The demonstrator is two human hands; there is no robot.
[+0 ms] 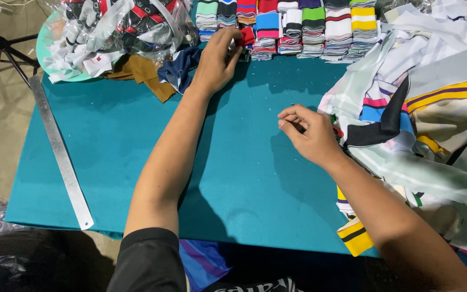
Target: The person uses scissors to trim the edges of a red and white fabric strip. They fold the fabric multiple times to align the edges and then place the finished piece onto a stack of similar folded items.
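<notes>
My left hand (218, 58) reaches to the far edge of the teal-covered table (136, 140) and pinches a small red knitted piece (247, 37) in front of a row of stacked striped knit bands (298, 27). Nearer me, my right hand (306, 132) rests on the cloth with its fingers curled, pinching something thin and dark that is too small to identify. It lies just left of a large heap of striped fabric pieces (428, 119).
A long metal ruler (60, 154) lies along the table's left edge. A clear plastic bag of garments (120, 27) sits at the back left, with brown (147, 73) and navy cloth scraps (177, 67) beside it. A tripod leg (4, 46) stands on the floor at left.
</notes>
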